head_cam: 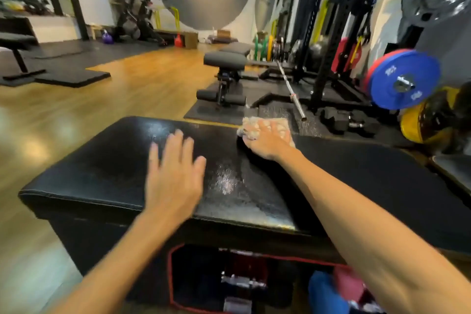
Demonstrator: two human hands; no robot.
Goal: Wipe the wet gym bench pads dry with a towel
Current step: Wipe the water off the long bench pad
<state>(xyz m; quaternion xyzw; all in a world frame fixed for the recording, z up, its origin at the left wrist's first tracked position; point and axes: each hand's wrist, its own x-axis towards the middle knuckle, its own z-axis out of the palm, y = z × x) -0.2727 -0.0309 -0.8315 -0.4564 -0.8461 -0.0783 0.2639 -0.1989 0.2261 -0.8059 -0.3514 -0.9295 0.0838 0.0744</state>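
The person is leaning over a wide black vinyl-padded bench (107, 173), and the right hand (265, 139) is pressing a pale, crumpled cloth towel (277, 123) flat against the pad's far edge. The fingers are lying spread over the cloth, not balled round it, probably so that more of the towel is meeting the surface with each stroke. Whether the thumb is tucking any cloth underneath cannot be told from here. The left hand (173, 178) is hovering or lightly resting, open and empty with fingers straight, over the middle of the pad; it is blurred, so contact is uncertain. It is likely steadying the body while the other arm is reaching far forward.

A glistening wet patch (226, 181) is showing just to the right of the left hand, and a fainter sheen is lying near the far left corner, so by my reading much of the pad is still waiting to be dried and the towel is working from the far side towards the near one.

Under the near edge, a black compartment with red piping (175, 275) is sitting open towards the camera; dark, red and silvery objects are lying inside, too blurred to name. A blue rounded object (323, 290) is sitting just beside it to the right.
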